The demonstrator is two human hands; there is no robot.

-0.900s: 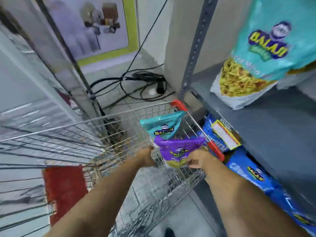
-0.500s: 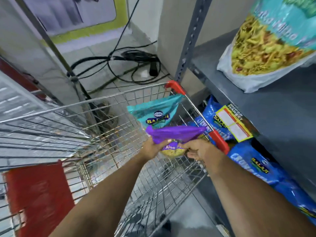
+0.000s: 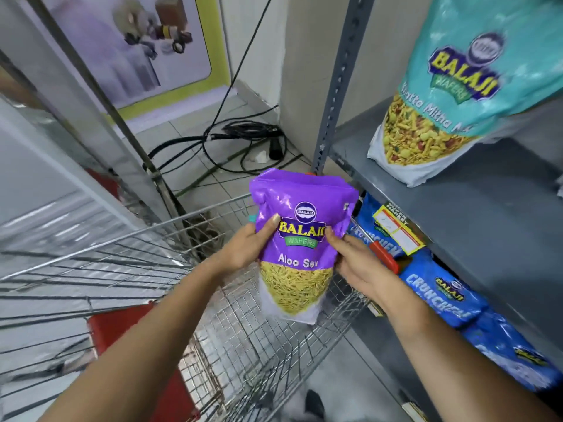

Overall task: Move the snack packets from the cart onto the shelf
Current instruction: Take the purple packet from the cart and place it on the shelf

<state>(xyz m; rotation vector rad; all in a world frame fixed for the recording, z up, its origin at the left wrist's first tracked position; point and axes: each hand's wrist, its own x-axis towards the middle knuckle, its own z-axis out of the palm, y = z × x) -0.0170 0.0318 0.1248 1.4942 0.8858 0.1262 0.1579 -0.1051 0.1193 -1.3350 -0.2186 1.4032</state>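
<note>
Up from the cart [image 3: 189, 300] has come the purple packet [image 3: 300, 239]; before, it sat low among the wires with its top folded over, and now it stands tall above the cart with its front showing. Both hands hold it: the left hand [image 3: 243, 249] has its grip clamped on the packet's left side, thumb on the front, and the right hand [image 3: 355, 264] has its grip clamped on the right side. This looks like the carry step, with the packet lifted out but not yet put down. Next it needs to swing to the right of the cart and go onto the grey shelf [image 3: 457, 214], on the bare part in front of the big teal packet [image 3: 451, 95] that already stands there. Blue packets [image 3: 441, 293] lie on the lower level, just right of the cart. Only a tiny teal corner peeks out behind the purple packet now, where before a teal packet showed plainly. Past the cart, black cables [image 3: 243, 141] lie on the floor.
</note>
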